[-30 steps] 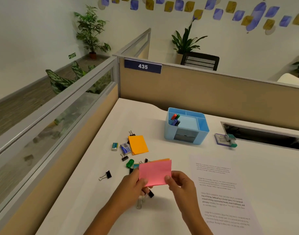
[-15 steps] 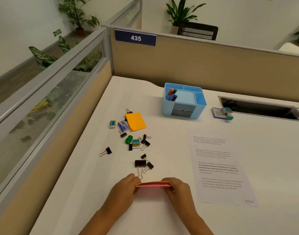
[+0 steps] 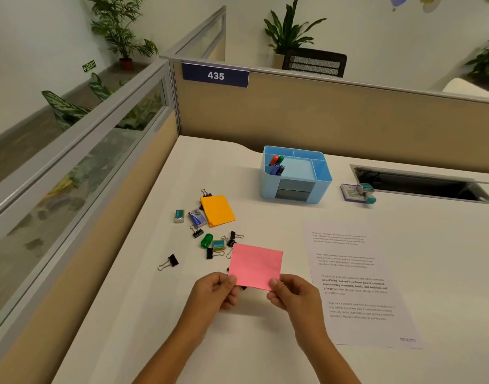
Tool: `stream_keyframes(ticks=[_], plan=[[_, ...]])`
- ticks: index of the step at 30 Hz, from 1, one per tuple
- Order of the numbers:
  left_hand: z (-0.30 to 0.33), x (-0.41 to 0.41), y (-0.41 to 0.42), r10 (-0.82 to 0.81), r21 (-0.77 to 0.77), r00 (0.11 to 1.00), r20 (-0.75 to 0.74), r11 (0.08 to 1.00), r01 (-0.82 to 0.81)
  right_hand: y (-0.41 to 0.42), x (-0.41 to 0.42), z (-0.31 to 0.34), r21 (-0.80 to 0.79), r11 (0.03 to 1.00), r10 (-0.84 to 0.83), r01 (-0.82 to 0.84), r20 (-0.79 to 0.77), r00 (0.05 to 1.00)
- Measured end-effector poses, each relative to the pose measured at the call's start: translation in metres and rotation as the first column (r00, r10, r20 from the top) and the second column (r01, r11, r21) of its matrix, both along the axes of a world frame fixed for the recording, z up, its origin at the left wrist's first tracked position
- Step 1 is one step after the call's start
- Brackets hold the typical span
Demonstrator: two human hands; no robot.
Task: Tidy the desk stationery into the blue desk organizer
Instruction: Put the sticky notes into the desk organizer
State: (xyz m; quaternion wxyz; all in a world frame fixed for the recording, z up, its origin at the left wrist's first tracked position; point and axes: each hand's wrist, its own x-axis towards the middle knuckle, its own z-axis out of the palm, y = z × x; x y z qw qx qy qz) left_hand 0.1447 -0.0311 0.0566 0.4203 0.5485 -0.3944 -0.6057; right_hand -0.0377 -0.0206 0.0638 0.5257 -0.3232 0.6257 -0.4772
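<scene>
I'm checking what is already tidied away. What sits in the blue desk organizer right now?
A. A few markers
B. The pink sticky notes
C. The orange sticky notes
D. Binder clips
A: a few markers stand in the left compartment of the blue desk organizer, while the pink sticky notes are held by both hands.

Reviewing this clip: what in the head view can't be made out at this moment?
- Binder clips under the pink sticky notes: hidden by the pad and both hands, left and right.
- Printed sheet: text too small to read.
- Blue desk organizer: marker labels too small; drawer contents hidden by its front.
</scene>
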Motion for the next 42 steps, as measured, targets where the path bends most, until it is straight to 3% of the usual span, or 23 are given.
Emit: stream_keyframes(ticks=[5,9,11,14,19,21,23,27,33,36,42], plan=[[0.000,-0.007,-0.017,0.109,0.008,0.994,-0.007,0.994,-0.109,-0.015,0.002,0.007,-0.059,0.994,-0.093,0.088,-0.085,0.992],[-0.004,-0.009,-0.032,0.118,-0.184,0.961,0.251,0.980,-0.072,-0.033,-0.003,0.017,-0.159,0.986,-0.092,0.053,-0.252,0.963],[-0.008,-0.006,-0.046,0.161,-0.365,0.878,0.451,0.931,0.017,-0.052,-0.011,0.027,-0.231,0.971,-0.121,0.056,-0.278,0.953],[-0.019,0.008,-0.066,0.282,-0.511,0.648,0.708,0.838,0.193,-0.089,-0.031,0.044,-0.360,0.925,-0.244,0.120,-0.322,0.915],[-0.034,0.026,-0.081,0.262,-0.381,0.353,0.898,0.863,0.331,-0.151,-0.080,0.075,-0.620,0.774,-0.505,0.128,-0.482,0.716],[-0.039,0.026,-0.084,0.230,-0.336,0.308,0.923,0.872,0.355,-0.175,-0.098,0.080,-0.685,0.719,-0.597,0.114,-0.525,0.607],[-0.043,0.025,-0.085,0.213,-0.323,0.316,0.925,0.877,0.355,-0.197,-0.113,0.083,-0.699,0.710,-0.640,0.092,-0.585,0.498],[-0.046,0.022,-0.088,0.227,-0.371,0.424,0.877,0.881,0.295,-0.235,-0.132,0.081,-0.594,0.804,-0.566,0.043,-0.740,0.364],[-0.051,0.020,-0.092,0.279,-0.407,0.411,0.868,0.873,0.268,-0.280,-0.137,0.069,-0.168,0.983,-0.180,0.069,-0.951,0.251],[-0.052,0.019,-0.094,0.279,-0.410,0.412,0.868,0.871,0.273,-0.295,-0.131,0.066,0.003,0.996,-0.022,0.093,-0.963,0.269],[-0.048,0.018,-0.096,0.255,-0.400,0.445,0.859,0.876,0.271,-0.306,-0.124,0.053,0.110,0.986,0.074,0.128,-0.964,0.256]])
